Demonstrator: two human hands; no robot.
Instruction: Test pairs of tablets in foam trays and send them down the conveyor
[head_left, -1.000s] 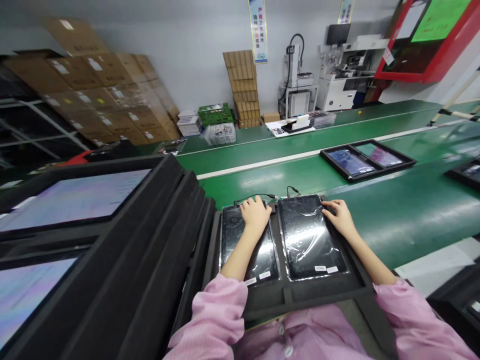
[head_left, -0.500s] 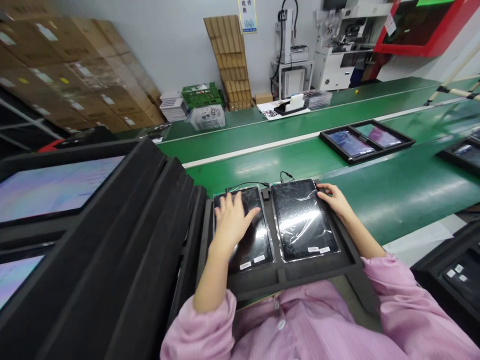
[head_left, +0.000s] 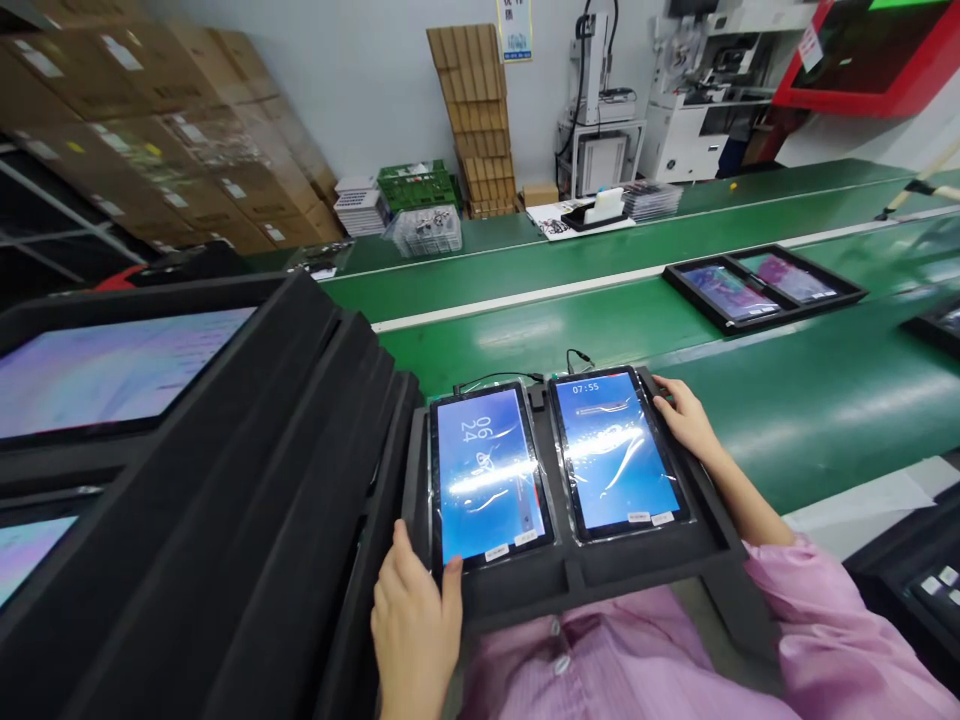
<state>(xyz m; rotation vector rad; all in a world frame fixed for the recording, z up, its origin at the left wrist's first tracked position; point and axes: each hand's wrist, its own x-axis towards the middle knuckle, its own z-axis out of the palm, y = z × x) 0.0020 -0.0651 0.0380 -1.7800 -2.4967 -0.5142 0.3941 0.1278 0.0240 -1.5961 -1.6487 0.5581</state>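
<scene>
A black foam tray (head_left: 517, 592) lies in front of me with two film-covered tablets side by side in its compartments. The left tablet (head_left: 487, 500) is lit blue with sideways digits; the right tablet (head_left: 615, 470) is lit and reads 07:55. White stickers are on their lower edges. My left hand (head_left: 416, 615) grips the tray's near left corner, thumb over the rim beside the left tablet. At the far right edge, my right hand (head_left: 686, 420) holds the tray's side, its fingertips close to the right tablet.
Close on my left rises a stack of black foam trays (head_left: 247, 480), the top one carrying lit tablets. Another tray (head_left: 765, 285) with two tablets sits on the green conveyor (head_left: 510, 340). Thin cables (head_left: 499, 377) lie behind the tablets. More tablets are at right.
Both tablet screens have gone from dark to lit. My left hand has moved off the left tablet, down to the tray's near left corner. My right hand remains at the right edge.
</scene>
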